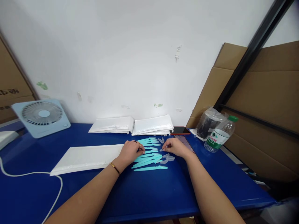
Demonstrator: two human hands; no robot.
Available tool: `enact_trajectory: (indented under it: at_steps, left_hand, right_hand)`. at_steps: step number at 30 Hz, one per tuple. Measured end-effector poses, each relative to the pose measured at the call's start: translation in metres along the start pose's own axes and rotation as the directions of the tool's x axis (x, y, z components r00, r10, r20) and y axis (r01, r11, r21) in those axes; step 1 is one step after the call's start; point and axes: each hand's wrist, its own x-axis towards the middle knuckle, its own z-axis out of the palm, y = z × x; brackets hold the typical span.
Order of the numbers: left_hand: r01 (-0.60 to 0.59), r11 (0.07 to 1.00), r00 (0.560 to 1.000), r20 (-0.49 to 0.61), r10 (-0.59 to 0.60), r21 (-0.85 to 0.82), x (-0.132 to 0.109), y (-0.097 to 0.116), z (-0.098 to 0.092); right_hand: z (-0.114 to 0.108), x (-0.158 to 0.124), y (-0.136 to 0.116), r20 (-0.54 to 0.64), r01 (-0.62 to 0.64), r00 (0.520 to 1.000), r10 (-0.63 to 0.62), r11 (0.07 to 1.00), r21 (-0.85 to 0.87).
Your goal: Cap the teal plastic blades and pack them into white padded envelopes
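Note:
Several slim turquoise plastic sticks (149,161) lie in a loose pile on the blue table (151,193). Small clear plastic caps (168,158) are scattered at the pile's right side. My left hand (130,151) rests on the pile's left end, fingers curled over the sticks, with rings on the fingers and a bracelet on the wrist. My right hand (175,147) hovers at the pile's right end, its fingers pinched together near the caps; what they hold is too small to make out.
A stack of white padded envelopes (86,158) lies left of my left hand. Two more stacks (133,125) sit against the wall. A phone (179,130), a water bottle (219,134), a bagged dark item (207,123), a small fan (42,116), a white cable (28,174) and cardboard (257,102) surround them.

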Motion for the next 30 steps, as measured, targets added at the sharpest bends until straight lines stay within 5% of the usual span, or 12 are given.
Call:
enact_trajectory:
  at_steps: [12, 24, 30]
  left_hand:
    - [0.040, 0.999, 0.999, 0.019, -0.040, -0.032, -0.001, 0.004, -0.004]
    - [0.015, 1.000, 1.000, -0.005, -0.015, -0.007, 0.000, -0.002, 0.001]
    - [-0.001, 1.000, 1.000, -0.023, 0.001, 0.007, 0.001, -0.002, 0.003]
  right_hand:
    - [0.006, 0.005, 0.001, 0.096, -0.021, 0.995, 0.008, 0.990, 0.139]
    - [0.002, 0.001, -0.008, 0.012, 0.017, 1.000, -0.016, 0.999, -0.050]
    - [0.012, 0.005, -0.016, -0.015, 0.168, 0.985, -0.170, 0.981, -0.100]
